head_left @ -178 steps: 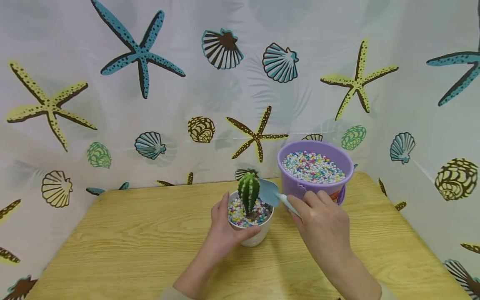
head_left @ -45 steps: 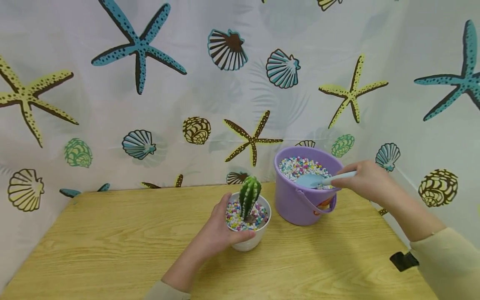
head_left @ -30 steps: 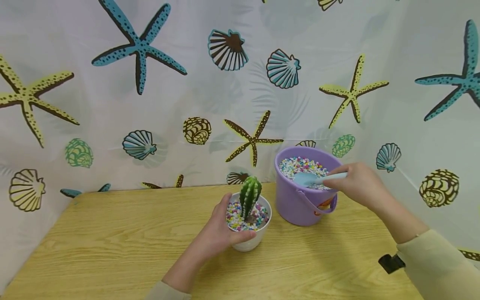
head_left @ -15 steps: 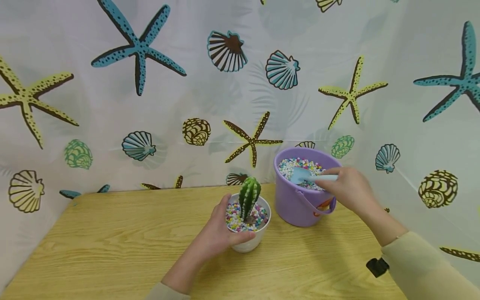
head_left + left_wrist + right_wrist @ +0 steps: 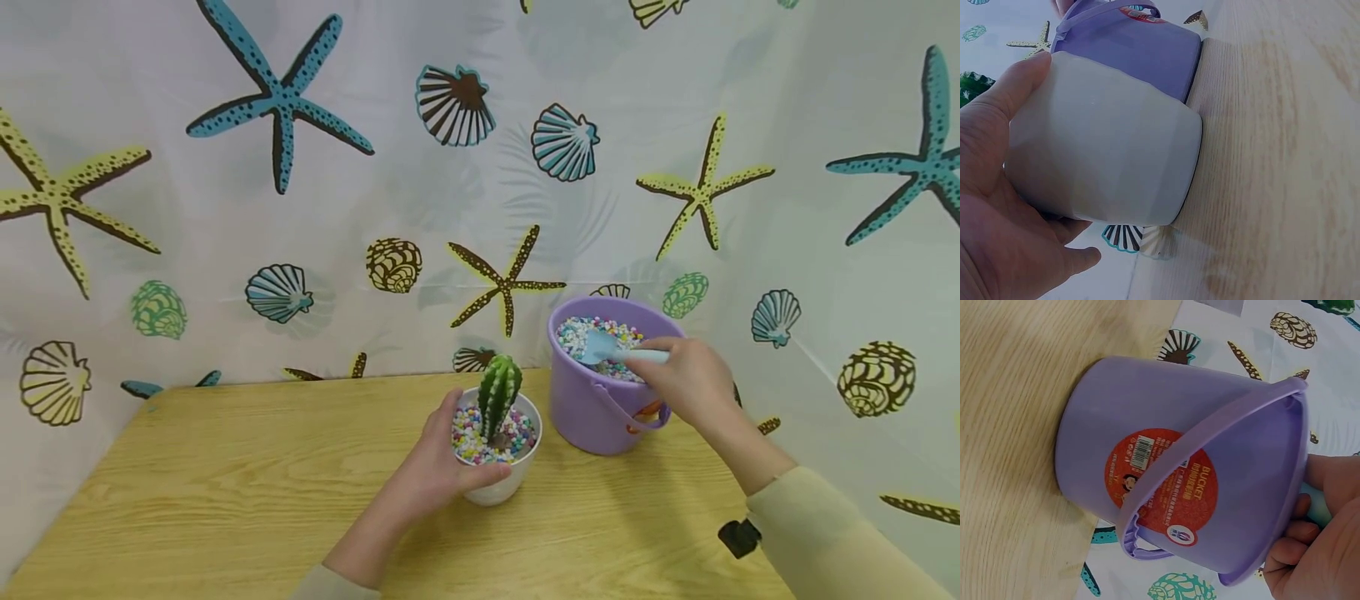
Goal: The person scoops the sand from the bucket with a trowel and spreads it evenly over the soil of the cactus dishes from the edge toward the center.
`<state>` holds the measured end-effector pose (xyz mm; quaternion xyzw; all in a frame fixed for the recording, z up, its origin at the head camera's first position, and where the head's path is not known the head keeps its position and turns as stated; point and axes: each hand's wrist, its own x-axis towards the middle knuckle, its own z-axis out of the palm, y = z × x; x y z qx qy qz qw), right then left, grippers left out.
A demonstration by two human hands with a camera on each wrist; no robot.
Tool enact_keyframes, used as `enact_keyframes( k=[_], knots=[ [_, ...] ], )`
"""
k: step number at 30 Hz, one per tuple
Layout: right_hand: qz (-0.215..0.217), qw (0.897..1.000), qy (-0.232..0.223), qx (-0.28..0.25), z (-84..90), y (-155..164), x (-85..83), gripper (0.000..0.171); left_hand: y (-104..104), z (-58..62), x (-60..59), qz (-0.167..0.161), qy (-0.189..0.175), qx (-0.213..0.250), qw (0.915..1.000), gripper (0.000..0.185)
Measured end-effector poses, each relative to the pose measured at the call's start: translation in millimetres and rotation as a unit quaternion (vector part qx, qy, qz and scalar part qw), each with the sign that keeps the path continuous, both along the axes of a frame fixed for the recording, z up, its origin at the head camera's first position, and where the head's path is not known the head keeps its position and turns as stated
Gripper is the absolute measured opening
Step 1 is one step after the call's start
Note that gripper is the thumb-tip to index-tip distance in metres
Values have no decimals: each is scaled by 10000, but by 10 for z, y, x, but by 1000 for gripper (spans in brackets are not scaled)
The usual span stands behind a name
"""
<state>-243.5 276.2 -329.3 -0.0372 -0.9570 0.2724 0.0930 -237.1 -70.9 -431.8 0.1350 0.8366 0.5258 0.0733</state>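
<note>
From my remote station I record a small light-blue plastic scoop (image 5: 611, 348) with a rounded blade and a pale handle; its blade lies on the fill at the top of the lilac plastic bucket (image 5: 592, 408), toward the bucket's left side in the head view, while the handle runs right into the right hand (image 5: 686, 385). That hand's fingers are curled round the handle above the bucket's near rim; in the right wrist view the hand (image 5: 1325, 544) shows at the rim with fingers folded, and a sliver of pale blue shows by them. The bucket stands upright on the light wooden table (image 5: 225, 500), right of centre, near the patterned backdrop. It is filled close to the brim with small multicoloured pebbles (image 5: 585, 332), white, pink, green and blue. Its handle hangs down the near wall across a round red label (image 5: 1163, 487). Just left of the bucket, near it but whether touching I cannot tell, stands a white round ceramic pot (image 5: 498, 487). It holds a ribbed green cactus (image 5: 498, 392), upright at its middle, with a layer of the same coloured pebbles around the stem. The left hand (image 5: 435, 467) grips this pot from the near left, thumb along the front wall and fingers wrapped round the far side; the left wrist view confirms the left hand (image 5: 997, 206) pressed against the pot's smooth wall, the pot's base on the table.
</note>
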Motion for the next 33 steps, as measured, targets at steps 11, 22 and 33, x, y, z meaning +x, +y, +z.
enact_keyframes(
  k=[11,22,33],
  knots=[
    [-186,9997,126,121,-3,-112,-41,57,-8,6,-7,24,82,-101,9999,134],
    [-120,9997,180,61,-8,-85,11,56,14,-5,-1,-39,88,-31,9999,135],
    [-182,9995,-86,-226,9,-50,-14,60,14,19,32,18,0,-118,9999,134]
  ],
)
